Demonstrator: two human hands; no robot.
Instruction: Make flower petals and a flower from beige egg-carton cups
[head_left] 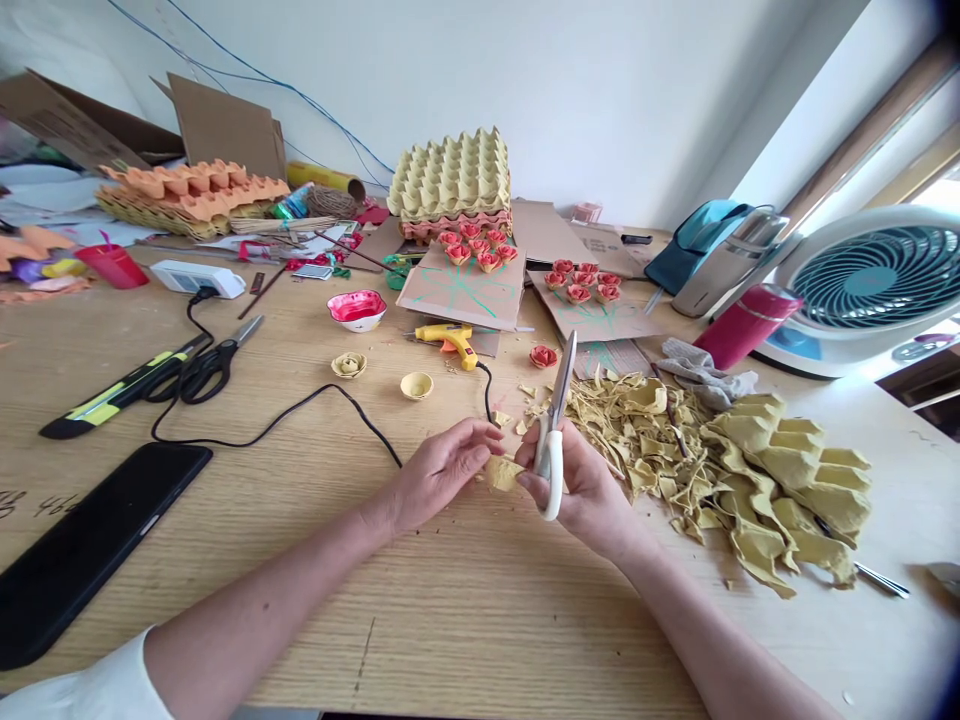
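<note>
My right hand (pixel 581 485) is closed round the white handles of a pair of scissors (pixel 555 425), whose blades point up and away. My left hand (pixel 442 465) pinches a small yellow piece of egg carton (pixel 501 472), and both hands meet over it just above the wooden table (pixel 315 520). A heap of yellow carton scraps and cut cups (pixel 720 470) lies to the right of my right hand.
A yellow glue gun (pixel 450 342) with a black cord, two small yellow paper flowers (pixel 349 365), a red paint bowl (pixel 357 309), black scissors (pixel 206 370), a dark phone (pixel 82 545), egg trays (pixel 454 180), red flowers on cardboard (pixel 480 250), a fan (pixel 870 285).
</note>
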